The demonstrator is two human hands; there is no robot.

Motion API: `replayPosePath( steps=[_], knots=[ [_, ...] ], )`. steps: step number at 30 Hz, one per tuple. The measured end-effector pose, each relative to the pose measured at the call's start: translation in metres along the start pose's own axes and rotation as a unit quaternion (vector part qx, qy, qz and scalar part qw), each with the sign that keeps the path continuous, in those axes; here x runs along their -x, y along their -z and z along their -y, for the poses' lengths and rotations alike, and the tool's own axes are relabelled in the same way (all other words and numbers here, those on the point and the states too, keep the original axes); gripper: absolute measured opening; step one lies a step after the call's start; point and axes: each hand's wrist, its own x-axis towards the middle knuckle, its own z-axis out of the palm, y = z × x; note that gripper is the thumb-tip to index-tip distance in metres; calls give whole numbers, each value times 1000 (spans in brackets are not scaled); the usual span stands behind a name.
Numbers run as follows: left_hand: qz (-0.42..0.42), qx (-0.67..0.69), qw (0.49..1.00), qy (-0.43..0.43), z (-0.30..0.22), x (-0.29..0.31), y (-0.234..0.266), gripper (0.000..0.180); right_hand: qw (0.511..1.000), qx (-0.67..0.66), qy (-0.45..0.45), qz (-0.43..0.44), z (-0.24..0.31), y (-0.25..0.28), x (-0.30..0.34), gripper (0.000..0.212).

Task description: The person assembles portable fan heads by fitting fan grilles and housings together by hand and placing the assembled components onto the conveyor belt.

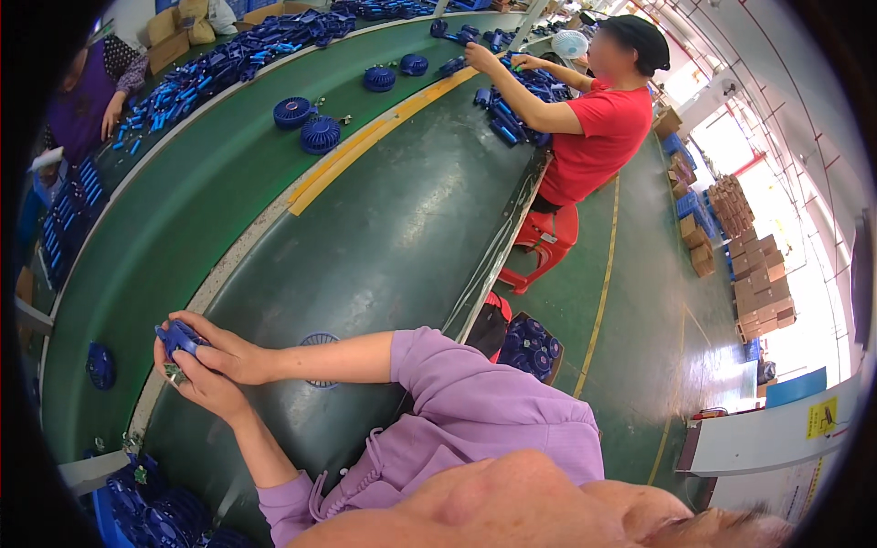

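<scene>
Both my hands meet over the left end of the dark green worktop [274,283], closed round a small blue plastic fan part [185,337]. My right hand [228,352] wraps its fingers over the far side of the part. From below, my left hand [212,391] grips it with the thumb pressed on the near side. A small green circuit board [174,374] shows by the left fingers, partly hidden. Under my right forearm lies a round blue fan grille [321,340], half covered by the arm.
Several round blue fan heads [320,135] rest on the green conveyor belt [210,173], and a blue part [100,366] lies nearer. Blue fan heads [174,516] fill the lower left corner. A co-worker in red [598,137] handles parts by a blue heap; another person [87,100] works across the belt.
</scene>
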Motion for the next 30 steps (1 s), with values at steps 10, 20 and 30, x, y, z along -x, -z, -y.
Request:
replayPosePath(
  steps=[10, 20, 30],
  knots=[
    [154, -297, 941, -40, 59, -26, 26, 41, 932, 340, -121, -10, 13, 45, -54, 59],
    [-115, -298, 940, -125, 57, -68, 70, 42, 875, 449, -137, 122, 66, 105, 45, 72],
    [-208, -533, 810, 129, 96, -191, 137, 50, 790, 566, -72, 226, 65, 70, 116, 82]
  ],
)
